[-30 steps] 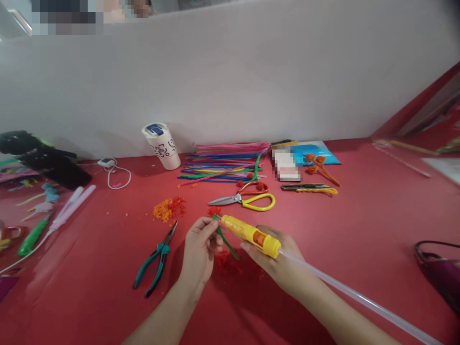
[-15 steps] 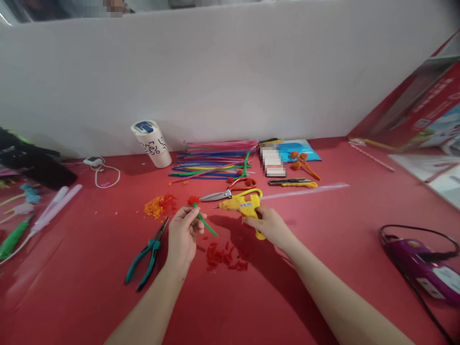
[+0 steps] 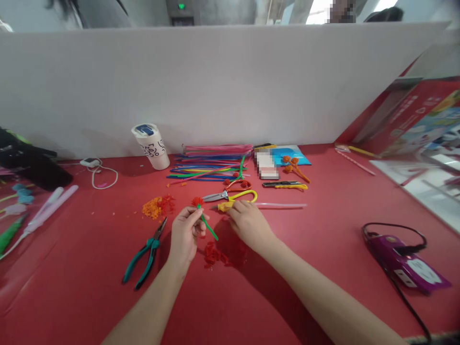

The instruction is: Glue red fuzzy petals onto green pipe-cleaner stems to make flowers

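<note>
My left hand (image 3: 185, 235) pinches a green pipe-cleaner stem (image 3: 208, 228) topped with a small red tuft (image 3: 196, 201), held above the red table (image 3: 309, 254). My right hand (image 3: 247, 223) rests palm down over a yellow glue gun (image 3: 224, 206) lying on the table; its clear glue stick (image 3: 280, 205) points to the right. Whether the fingers still grip the gun is hidden. Red cuttings (image 3: 215, 254) lie just below both hands. Yellow-handled scissors (image 3: 233, 195) sit right behind the glue gun.
Green pliers (image 3: 143, 256) lie left of my left hand, an orange and red scrap pile (image 3: 158, 207) behind them. Coloured pipe cleaners (image 3: 212, 163), a paper cup (image 3: 151, 146), a utility knife (image 3: 285, 184) and orange flowers (image 3: 293, 165) line the white partition. A purple device (image 3: 406, 261) with cable sits right.
My right hand swung the glue gun away from the flower and lowered it onto the table beside the scissors, then lay flat over it. The left hand kept holding the stem.
</note>
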A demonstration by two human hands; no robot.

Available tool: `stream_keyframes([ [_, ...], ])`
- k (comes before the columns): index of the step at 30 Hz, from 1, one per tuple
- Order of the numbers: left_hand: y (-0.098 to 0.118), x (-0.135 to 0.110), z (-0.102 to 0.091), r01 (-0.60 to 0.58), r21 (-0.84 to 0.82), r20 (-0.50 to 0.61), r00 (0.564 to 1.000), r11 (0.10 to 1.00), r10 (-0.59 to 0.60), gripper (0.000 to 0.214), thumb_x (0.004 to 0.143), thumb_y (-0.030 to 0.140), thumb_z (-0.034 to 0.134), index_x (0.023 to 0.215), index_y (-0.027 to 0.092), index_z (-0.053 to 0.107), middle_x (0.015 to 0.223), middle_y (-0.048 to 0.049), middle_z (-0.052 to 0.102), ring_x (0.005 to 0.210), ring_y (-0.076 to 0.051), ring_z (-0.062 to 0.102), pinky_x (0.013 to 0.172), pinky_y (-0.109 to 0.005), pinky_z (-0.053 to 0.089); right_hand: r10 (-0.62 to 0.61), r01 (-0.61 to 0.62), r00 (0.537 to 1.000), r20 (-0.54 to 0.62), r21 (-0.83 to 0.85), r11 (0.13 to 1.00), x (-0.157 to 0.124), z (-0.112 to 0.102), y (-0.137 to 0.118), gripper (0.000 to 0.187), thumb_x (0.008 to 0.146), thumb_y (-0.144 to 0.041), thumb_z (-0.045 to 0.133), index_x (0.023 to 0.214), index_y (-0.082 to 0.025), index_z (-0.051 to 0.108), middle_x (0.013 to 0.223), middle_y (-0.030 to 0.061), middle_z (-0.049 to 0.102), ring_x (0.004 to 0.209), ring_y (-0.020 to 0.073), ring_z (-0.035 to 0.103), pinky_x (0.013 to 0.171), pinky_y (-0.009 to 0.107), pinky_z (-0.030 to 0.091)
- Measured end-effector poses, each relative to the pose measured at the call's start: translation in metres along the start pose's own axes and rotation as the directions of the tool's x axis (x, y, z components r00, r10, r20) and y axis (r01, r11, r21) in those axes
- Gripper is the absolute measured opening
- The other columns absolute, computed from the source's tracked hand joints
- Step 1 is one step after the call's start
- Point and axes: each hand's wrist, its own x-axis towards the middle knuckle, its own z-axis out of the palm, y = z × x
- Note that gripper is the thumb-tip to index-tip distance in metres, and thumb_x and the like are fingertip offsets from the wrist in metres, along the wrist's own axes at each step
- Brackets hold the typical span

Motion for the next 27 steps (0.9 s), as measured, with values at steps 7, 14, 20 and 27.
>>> stream_keyframes([
  [7, 0.0, -0.003, 0.002, 0.012, -0.007, 0.054, 0.998, 1.0, -0.012, 0.021, 0.063, 0.023, 0.071, 0.064, 0.015, 0.051, 0.055, 0.0015, 0.063, 0.037, -0.004, 0.046, 0.034, -0.013, 0.033, -0.1, 0.095, 0.995, 0.024, 0.164, 0.982, 0.015, 0.021, -0.014, 0.017, 0.087, -0.012, 0.049, 0.081, -0.014, 0.064, 0.095, 0.0121, 0.063, 0.092, 0.0226, 0.051, 0.084, 0.036, 0.034],
  [14, -0.003, -0.006, 0.004, 0.063, 0.027, 0.085, 0.994, 0.998, -0.065, 0.019, 0.063, 0.025, 0.072, 0.065, 0.015, 0.056, 0.056, 0.0014, 0.063, 0.037, -0.004, 0.046, 0.035, -0.014, 0.031, 0.144, -0.122, 0.99, 0.002, 0.55, 0.826, 0.007, -0.001, -0.009, 0.012, 0.083, -0.012, 0.046, 0.083, -0.015, 0.057, 0.079, 0.0041, 0.064, 0.073, 0.0144, 0.058, 0.068, 0.026, 0.043],
  [20, -0.011, -0.007, 0.003, 0.08, 0.009, 0.124, 0.989, 0.997, -0.081, 0.013, 0.062, 0.023, 0.073, 0.066, 0.014, 0.064, 0.07, -0.0023, 0.069, 0.055, -0.008, 0.057, 0.051, -0.017, 0.041, 0.158, -0.186, 0.98, 0.12, 0.836, 0.517, -0.006, -0.012, -0.012, 0.011, 0.082, -0.02, 0.043, 0.082, -0.019, 0.054, 0.073, 0.0006, 0.066, 0.07, 0.0137, 0.065, 0.066, 0.027, 0.051],
  [27, -0.016, -0.013, 0.006, 0.193, -0.062, 0.229, 0.958, 0.979, -0.174, 0.012, 0.065, 0.022, 0.073, 0.065, 0.014, 0.063, 0.072, -0.0026, 0.069, 0.061, -0.011, 0.061, 0.066, -0.023, 0.048, 0.194, -0.243, 0.958, 0.21, 0.956, 0.162, -0.012, -0.004, -0.019, 0.009, 0.079, -0.025, 0.053, 0.079, -0.022, 0.044, 0.066, -0.0032, 0.061, 0.059, 0.012, 0.061, 0.059, 0.026, 0.05],
])
